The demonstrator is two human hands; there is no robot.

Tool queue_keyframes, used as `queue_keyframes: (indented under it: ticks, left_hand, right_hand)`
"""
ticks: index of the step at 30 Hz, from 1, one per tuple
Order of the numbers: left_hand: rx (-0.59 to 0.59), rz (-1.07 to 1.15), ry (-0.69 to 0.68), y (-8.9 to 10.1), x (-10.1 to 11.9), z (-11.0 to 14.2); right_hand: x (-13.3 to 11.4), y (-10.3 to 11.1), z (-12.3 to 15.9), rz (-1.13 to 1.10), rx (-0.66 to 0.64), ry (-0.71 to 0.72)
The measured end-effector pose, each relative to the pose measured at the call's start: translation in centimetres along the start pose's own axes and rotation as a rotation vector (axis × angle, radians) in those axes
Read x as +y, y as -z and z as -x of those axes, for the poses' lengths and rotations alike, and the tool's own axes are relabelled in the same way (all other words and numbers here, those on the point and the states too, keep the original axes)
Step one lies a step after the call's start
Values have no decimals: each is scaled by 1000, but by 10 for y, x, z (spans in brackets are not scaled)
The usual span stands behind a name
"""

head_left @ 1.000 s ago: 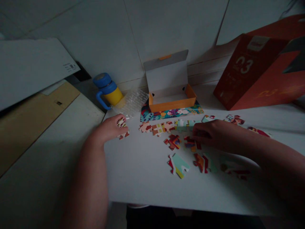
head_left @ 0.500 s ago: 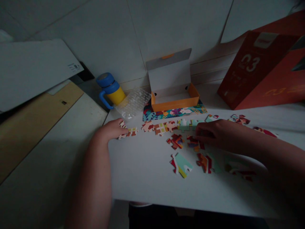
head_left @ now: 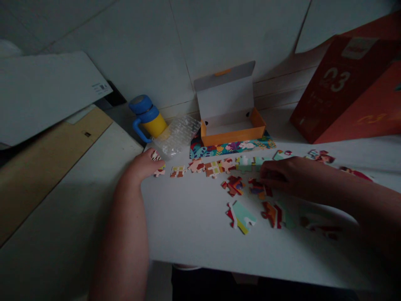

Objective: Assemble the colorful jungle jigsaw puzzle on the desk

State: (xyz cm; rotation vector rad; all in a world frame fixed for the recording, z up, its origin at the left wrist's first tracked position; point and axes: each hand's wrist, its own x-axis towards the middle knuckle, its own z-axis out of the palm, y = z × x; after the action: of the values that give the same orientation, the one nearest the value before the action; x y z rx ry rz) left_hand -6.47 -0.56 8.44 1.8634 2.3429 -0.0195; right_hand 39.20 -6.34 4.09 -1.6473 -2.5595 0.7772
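Observation:
At the left end of a row of jigsaw pieces, my left hand (head_left: 144,164) is closed on a puzzle piece (head_left: 160,170) with striped and pink parts, lifted or tilted off the table; I cannot tell which. Just right of it lies a brown-and-yellow puzzle piece (head_left: 178,171), apart from the row. A joined run of pieces (head_left: 213,168) continues rightward to pale green pieces (head_left: 244,163). My right hand (head_left: 278,172) rests with curled fingers over the row's right part, beside a red-brown piece (head_left: 257,188). Its fingertips hide whatever they touch.
Loose pieces lie nearer me, including a green-and-red one (head_left: 241,217) and an orange-red one (head_left: 272,214). Behind stand an open orange box (head_left: 233,137) on a patterned sheet, clear plastic wrap (head_left: 180,136), a blue-yellow flask (head_left: 153,125) and a large red box (head_left: 326,92).
My left hand has drawn slightly left and back with its puzzle piece, leaving a gap to the brown-and-yellow piece. The right hand keeps its place over the row; the view shifted slightly.

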Motion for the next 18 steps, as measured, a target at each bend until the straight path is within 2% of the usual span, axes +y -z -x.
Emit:
queue_keyframes:
  ticks: [6,12,18]
  left_hand:
    - [62,-91,59,4,1,0]
    - [93,27,128,7,-16,-5]
    - [82,-140,190,6,-27,-7]
  right_hand:
    - [1,0,-1,4,5,-9]
    - [3,-2,-2,17,2,-20]
    - [5,-2,-1,21,-14,-1]
